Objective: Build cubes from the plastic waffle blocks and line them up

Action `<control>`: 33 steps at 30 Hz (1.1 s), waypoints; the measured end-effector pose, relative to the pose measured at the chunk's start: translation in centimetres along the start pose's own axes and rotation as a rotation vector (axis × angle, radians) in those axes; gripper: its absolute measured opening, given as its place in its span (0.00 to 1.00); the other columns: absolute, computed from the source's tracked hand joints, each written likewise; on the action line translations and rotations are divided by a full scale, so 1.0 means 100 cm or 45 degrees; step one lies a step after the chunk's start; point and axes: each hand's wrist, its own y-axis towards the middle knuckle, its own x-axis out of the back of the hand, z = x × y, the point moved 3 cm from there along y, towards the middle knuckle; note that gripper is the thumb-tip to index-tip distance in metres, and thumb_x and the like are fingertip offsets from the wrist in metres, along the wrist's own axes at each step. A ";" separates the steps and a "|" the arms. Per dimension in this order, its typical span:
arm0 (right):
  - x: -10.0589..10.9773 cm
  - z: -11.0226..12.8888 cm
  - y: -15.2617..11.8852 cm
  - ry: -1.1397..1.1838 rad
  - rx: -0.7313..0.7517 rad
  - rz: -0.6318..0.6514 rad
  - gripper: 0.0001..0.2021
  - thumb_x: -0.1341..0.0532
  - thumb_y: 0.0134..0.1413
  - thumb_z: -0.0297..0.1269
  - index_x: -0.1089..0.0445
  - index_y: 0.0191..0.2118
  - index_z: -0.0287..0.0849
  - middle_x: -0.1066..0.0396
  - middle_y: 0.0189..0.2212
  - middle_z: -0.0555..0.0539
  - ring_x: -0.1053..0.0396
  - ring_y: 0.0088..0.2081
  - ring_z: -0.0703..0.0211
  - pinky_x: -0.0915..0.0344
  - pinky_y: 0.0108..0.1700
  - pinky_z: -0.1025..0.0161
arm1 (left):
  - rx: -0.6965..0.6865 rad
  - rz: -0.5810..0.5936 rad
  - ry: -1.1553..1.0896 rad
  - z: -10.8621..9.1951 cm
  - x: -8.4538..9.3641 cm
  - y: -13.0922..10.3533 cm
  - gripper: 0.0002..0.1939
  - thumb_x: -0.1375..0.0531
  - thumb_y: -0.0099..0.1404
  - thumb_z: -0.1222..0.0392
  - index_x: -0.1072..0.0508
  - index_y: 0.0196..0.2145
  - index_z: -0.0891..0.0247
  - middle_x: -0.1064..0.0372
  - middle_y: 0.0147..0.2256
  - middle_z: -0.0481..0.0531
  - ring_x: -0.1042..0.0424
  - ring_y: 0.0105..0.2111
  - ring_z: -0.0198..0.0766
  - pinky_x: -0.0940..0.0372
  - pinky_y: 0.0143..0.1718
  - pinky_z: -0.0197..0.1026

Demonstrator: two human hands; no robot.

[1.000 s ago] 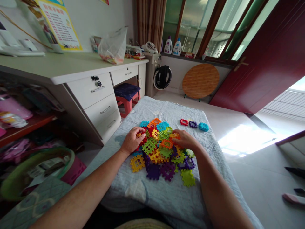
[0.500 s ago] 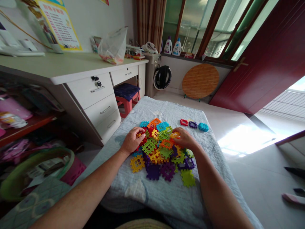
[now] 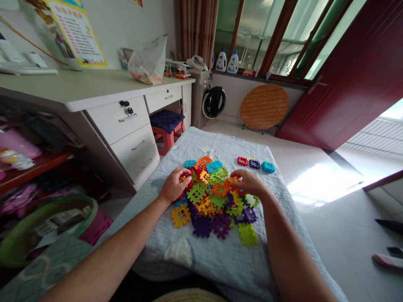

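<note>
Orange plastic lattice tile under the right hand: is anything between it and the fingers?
Nothing visible. The right hand rests directly on the orange plastic lattice tile at the far edge of the heap of coloured tiles; the left hand grips pieces apart.

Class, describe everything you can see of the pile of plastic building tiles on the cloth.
The pile of tiles is a loose heap of flat, square, notched plastic pieces with grid holes, in yellow, green, orange, purple, blue and red. They overlap untidily on the pale quilted cloth. The left hand and right hand rest on its far side.
</note>
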 end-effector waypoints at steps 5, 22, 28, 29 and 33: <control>-0.003 -0.001 -0.001 -0.061 -0.040 0.059 0.12 0.39 0.51 0.42 0.27 0.40 0.43 0.26 0.34 0.47 0.31 0.36 0.56 0.37 0.39 0.62 | -0.005 0.005 -0.001 0.001 0.000 0.000 0.10 0.44 0.61 0.56 0.28 0.39 0.61 0.30 0.41 0.53 0.30 0.44 0.42 0.35 0.50 0.44; 0.003 -0.033 0.006 0.223 -0.134 -0.463 0.25 0.36 0.47 0.45 0.31 0.52 0.41 0.30 0.47 0.40 0.30 0.44 0.51 0.33 0.47 0.53 | 0.002 -0.001 -0.004 -0.001 -0.001 0.000 0.11 0.44 0.61 0.55 0.28 0.39 0.61 0.29 0.41 0.53 0.30 0.44 0.43 0.35 0.51 0.46; 0.005 -0.035 0.005 0.239 -0.126 -0.465 0.24 0.37 0.47 0.44 0.29 0.50 0.40 0.28 0.44 0.41 0.30 0.41 0.53 0.33 0.46 0.53 | -0.002 0.001 0.006 -0.002 0.000 0.000 0.11 0.45 0.61 0.55 0.28 0.38 0.61 0.29 0.41 0.53 0.30 0.44 0.43 0.35 0.50 0.46; 0.005 -0.034 0.005 0.239 -0.118 -0.449 0.24 0.37 0.46 0.44 0.29 0.50 0.40 0.28 0.44 0.41 0.31 0.41 0.53 0.33 0.46 0.53 | -0.004 0.002 0.007 -0.002 0.000 0.000 0.11 0.45 0.61 0.55 0.28 0.38 0.61 0.29 0.41 0.53 0.30 0.44 0.43 0.35 0.50 0.46; 0.008 -0.030 0.003 0.279 -0.140 -0.431 0.23 0.37 0.46 0.45 0.29 0.49 0.41 0.28 0.45 0.42 0.30 0.41 0.52 0.33 0.45 0.53 | -0.009 -0.002 0.011 -0.002 0.000 0.000 0.11 0.44 0.61 0.55 0.28 0.39 0.61 0.29 0.42 0.53 0.30 0.44 0.43 0.35 0.50 0.46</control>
